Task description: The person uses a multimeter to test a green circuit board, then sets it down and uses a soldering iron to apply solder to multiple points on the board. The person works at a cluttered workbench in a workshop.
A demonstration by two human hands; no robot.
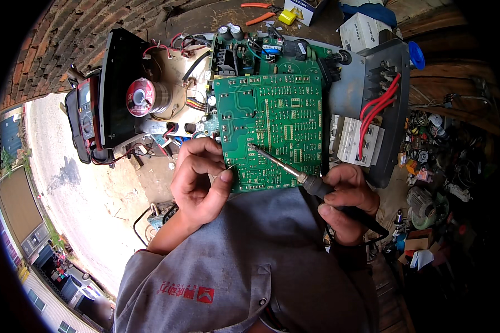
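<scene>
The left hand [197,183] pinches the green circuit board [283,119] at its near left corner, holding it partly over the near edge of the opened machine [344,83], while the right hand [354,195] grips the soldering iron [312,183], tip at or just above the board's left-centre. The step looks like soldering at 1 spot; the next move probably calls for a steady board and precise tip contact.
</scene>
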